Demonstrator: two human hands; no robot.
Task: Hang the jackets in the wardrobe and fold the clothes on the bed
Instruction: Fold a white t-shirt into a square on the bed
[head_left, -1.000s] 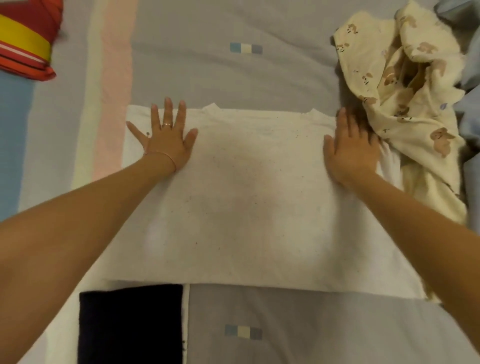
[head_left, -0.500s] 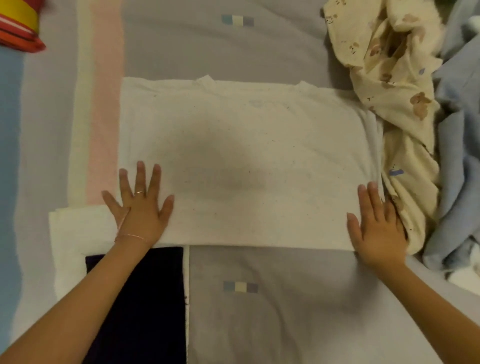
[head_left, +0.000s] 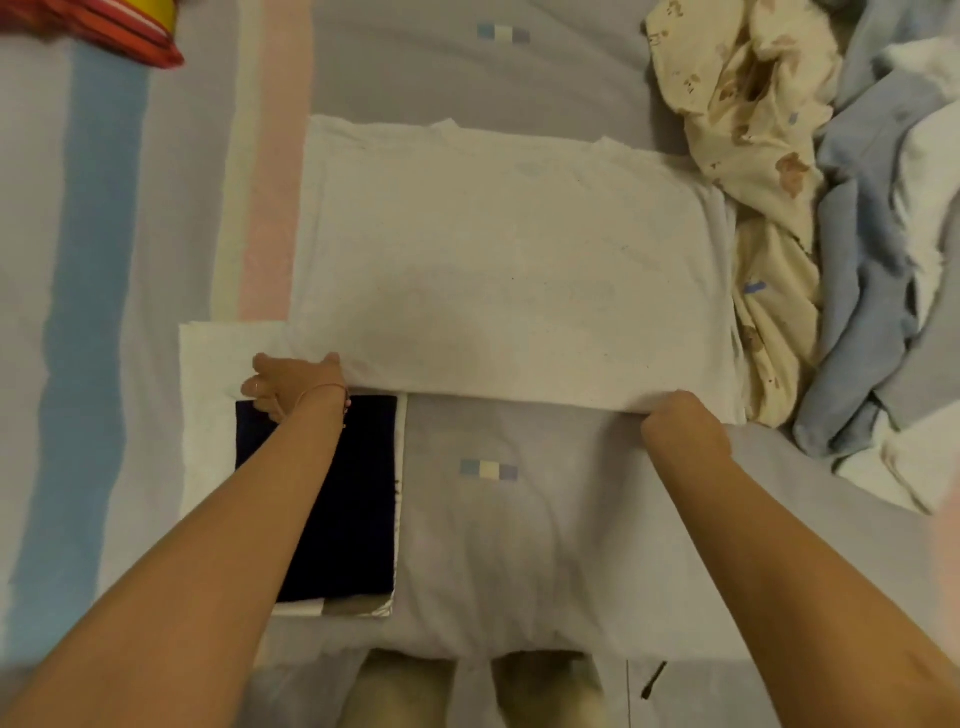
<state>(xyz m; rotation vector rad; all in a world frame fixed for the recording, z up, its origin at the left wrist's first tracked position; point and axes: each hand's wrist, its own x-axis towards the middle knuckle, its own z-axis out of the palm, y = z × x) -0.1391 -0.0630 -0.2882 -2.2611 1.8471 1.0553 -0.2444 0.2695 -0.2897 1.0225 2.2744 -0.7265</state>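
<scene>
A white T-shirt lies flat on the grey bed cover, sleeves folded in, neckline at the far side. My left hand grips the near hem at its left corner, fingers curled under the cloth. My right hand grips the near hem at the right corner; its fingers are tucked under the fabric and hidden. A stack of folded clothes, dark navy on top over white, sits under my left forearm.
A cream bear-print garment lies crumpled at the far right, touching the T-shirt. Light blue and white clothes pile beside it. A red and yellow striped item sits at the far left corner. The bed's near edge runs below my arms.
My hands slid from the T-shirt's far shoulders down to its near hem, then went from flat and pressing to curled round the hem's two corners.
</scene>
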